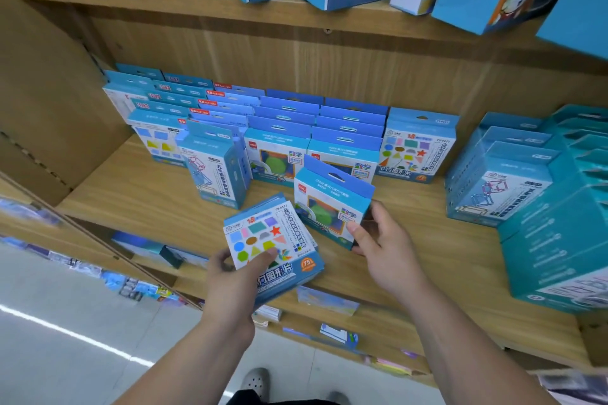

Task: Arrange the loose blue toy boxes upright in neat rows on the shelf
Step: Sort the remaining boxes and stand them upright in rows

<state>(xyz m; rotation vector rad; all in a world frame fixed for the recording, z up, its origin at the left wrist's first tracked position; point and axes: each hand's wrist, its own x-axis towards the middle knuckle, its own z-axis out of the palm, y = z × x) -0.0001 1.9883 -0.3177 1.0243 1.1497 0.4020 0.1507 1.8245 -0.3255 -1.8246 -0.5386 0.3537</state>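
The left hand (230, 286) grips one shapes box (273, 246) over the shelf's (131, 200) front edge, its fingers mostly hidden beneath. The right hand (385, 246) pinches one tilted green-disc box (329, 204) mid-shelf. Rear rows (289, 108) show only their tops.

Matt wood-grain shelf (138, 194), glossy printed cardboard boxes (332, 204), smooth pale floor (49, 339)

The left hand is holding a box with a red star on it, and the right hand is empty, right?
Not quite. The left hand does hold the box with a red star, but the right hand is not empty: its fingers and thumb grip a tilted blue box with a green circle. The head view shows it.
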